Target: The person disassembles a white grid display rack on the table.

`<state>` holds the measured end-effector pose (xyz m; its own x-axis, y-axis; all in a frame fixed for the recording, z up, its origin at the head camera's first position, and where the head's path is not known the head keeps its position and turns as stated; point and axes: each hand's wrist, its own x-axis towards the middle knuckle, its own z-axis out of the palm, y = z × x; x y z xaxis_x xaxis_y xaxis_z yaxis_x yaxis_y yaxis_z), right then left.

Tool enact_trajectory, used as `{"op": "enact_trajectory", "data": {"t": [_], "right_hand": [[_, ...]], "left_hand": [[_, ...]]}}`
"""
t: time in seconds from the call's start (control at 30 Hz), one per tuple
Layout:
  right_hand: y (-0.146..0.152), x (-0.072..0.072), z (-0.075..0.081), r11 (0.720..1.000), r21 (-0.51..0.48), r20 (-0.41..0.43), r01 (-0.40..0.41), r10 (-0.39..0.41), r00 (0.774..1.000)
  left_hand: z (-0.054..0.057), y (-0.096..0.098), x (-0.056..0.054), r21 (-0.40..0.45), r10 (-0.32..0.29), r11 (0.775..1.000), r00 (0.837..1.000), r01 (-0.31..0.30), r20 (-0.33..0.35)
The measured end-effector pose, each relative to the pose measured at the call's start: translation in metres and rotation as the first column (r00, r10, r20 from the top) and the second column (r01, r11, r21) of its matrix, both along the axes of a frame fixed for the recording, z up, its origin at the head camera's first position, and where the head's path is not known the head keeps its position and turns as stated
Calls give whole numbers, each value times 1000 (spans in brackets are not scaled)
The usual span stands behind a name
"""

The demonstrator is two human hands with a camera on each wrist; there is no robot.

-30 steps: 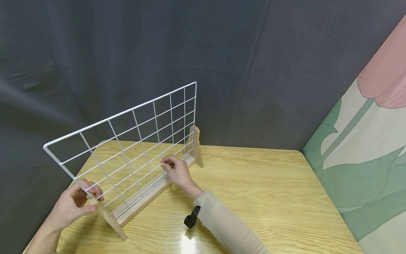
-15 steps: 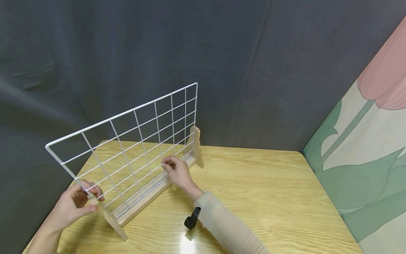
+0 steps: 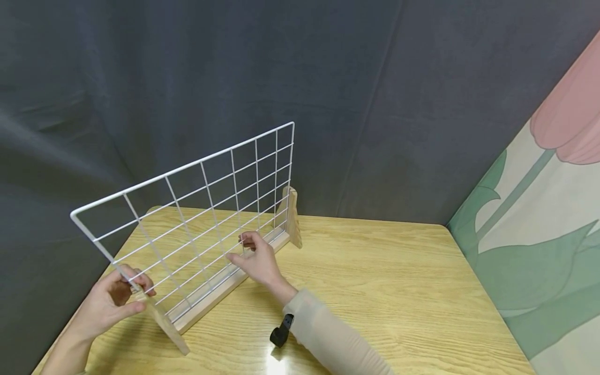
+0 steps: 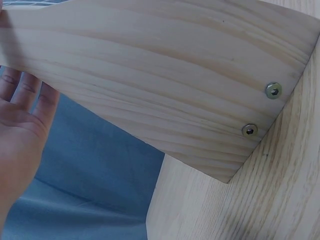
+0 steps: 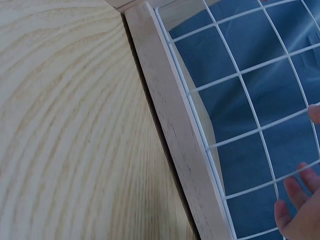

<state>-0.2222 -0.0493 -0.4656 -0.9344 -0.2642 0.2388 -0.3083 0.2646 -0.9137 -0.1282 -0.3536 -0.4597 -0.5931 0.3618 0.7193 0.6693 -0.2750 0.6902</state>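
Observation:
A white wire grid panel [image 3: 201, 161] stands upright in a wooden base, running from near left to far right in the head view. My left hand [image 3: 99, 308] holds the near wooden side support [image 3: 161, 323], thumb on the outer side and fingers behind. In the left wrist view two hex-socket bolts sit low on that support [image 4: 150, 75]. My right hand [image 3: 260, 264] is at the lower part of the grid, thumb and fingers spread apart. The right wrist view shows its fingers [image 5: 295, 194] beside the wires; whether they touch cannot be told.
The far wooden support [image 3: 293, 219] and the bottom wooden bar [image 3: 220, 295] rest on the wood-grain table [image 3: 398, 291]. A dark curtain [image 3: 351, 104] hangs behind, and a tulip-patterned cloth [image 3: 539, 260] is at the right. A black strap piece [image 3: 280, 333] hangs by my right wrist.
My right thumb and fingers, earlier pinched together at the grid's wire, have spread apart. The left hand keeps its hold; the grid has shifted only slightly rightward in view.

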Motion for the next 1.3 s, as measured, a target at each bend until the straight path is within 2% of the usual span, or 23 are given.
{"op": "enact_trajectory", "data": {"t": [0.37,0.57,0.93,1.3], "right_hand": [[-11,10,-2,997,48,-48,58,-55,997],[-19,13,-4,996,31,-53,89,-87,995],[-27,14,-7,987,24,-95,157,-154,983],[-25,14,-6,985,30,-116,169,-164,980]], "left_hand": [[0,2,1,21,5,1000,1000,-5,6],[1,3,1,24,13,1000,1000,-13,12],[0,4,0,36,-18,999,1000,18,-5],[-5,4,-1,34,-2,999,1000,1,15]]}}
